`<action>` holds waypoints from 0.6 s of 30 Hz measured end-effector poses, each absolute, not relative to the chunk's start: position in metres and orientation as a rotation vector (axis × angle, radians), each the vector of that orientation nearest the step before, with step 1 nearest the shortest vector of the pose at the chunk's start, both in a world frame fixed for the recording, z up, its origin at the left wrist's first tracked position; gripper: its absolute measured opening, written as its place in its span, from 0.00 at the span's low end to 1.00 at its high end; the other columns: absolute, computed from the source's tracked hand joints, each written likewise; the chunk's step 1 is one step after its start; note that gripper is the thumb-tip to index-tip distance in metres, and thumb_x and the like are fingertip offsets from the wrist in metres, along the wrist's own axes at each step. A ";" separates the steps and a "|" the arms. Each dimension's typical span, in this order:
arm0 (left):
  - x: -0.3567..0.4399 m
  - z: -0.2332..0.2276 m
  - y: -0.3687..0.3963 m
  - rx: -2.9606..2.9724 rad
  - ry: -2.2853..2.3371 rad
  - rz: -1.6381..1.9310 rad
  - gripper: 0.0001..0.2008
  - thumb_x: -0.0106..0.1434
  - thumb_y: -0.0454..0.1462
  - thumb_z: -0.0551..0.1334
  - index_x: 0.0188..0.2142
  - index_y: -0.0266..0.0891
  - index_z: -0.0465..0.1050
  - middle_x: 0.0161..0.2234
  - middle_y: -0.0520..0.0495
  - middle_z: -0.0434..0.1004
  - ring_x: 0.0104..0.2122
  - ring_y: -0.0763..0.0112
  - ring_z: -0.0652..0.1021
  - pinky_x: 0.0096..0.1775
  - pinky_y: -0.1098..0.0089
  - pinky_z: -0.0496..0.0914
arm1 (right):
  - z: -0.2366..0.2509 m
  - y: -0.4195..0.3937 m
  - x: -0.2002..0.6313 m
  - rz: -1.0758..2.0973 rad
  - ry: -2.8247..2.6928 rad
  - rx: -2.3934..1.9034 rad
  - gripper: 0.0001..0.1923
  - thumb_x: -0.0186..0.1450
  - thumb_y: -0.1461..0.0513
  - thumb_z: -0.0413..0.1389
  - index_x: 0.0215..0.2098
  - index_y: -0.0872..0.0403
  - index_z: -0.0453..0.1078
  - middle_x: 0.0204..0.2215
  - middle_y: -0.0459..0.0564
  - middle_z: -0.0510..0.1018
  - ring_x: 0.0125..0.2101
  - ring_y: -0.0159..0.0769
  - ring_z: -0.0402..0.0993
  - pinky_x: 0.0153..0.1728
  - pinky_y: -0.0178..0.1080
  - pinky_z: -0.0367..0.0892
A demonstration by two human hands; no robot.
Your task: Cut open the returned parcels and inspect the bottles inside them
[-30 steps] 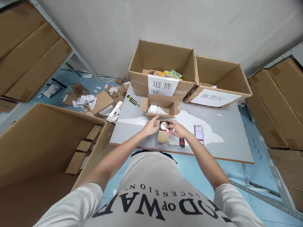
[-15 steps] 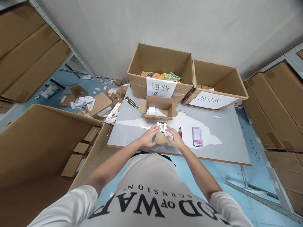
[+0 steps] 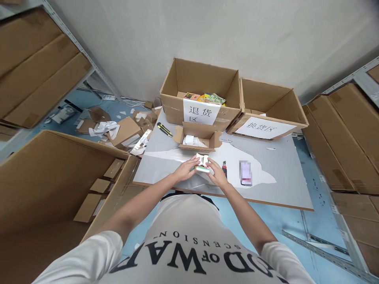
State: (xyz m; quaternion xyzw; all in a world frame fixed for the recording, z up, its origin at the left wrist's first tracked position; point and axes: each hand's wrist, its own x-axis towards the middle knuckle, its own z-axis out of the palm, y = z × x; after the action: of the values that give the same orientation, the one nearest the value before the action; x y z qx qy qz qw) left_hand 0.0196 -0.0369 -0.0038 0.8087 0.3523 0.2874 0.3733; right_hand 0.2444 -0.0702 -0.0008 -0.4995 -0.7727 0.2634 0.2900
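Observation:
A small box (image 3: 202, 169), white with a green edge, sits on the table between my hands, close to the near edge. Its white end flaps (image 3: 200, 159) lie folded inward at the top. My left hand (image 3: 186, 168) grips the box's left side, fingertips on one flap. On the right side, my right hand (image 3: 217, 172) holds it the same way, fingers bent over the other flap. What lies inside the box is hidden. Just behind stands an open brown carton (image 3: 197, 148) with crumpled white paper (image 3: 191, 140) in it.
Two large open cartons, one left (image 3: 171, 108) and one right (image 3: 231, 126), bear paper signs at the back. A red-black cutter (image 3: 224, 169) and a phone (image 3: 245, 172) lie right of my hands; a yellow cutter (image 3: 164, 129) lies left. A big carton (image 3: 59, 189) stands beside the table.
The brown inner face of the small box's near flap no longer shows; a white panel with a green edge has come up there. Both hands stay at its sides.

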 end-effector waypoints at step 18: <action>0.053 -0.020 -0.034 1.364 1.357 1.112 0.19 0.53 0.35 0.66 0.45 0.40 0.66 0.46 0.43 0.69 0.44 0.66 0.76 0.43 0.64 0.72 | -0.007 -0.044 0.232 0.598 -2.170 -1.212 0.21 0.61 0.52 0.57 0.48 0.53 0.65 0.58 0.61 0.63 0.60 0.50 0.56 0.57 0.55 0.58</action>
State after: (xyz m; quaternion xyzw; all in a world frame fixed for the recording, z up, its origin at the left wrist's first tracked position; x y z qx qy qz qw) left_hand 0.0533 -0.0344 -0.0204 0.5500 0.5472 0.4483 0.4439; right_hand 0.2325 -0.0441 -0.0066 -0.4538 -0.8128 0.2239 0.2886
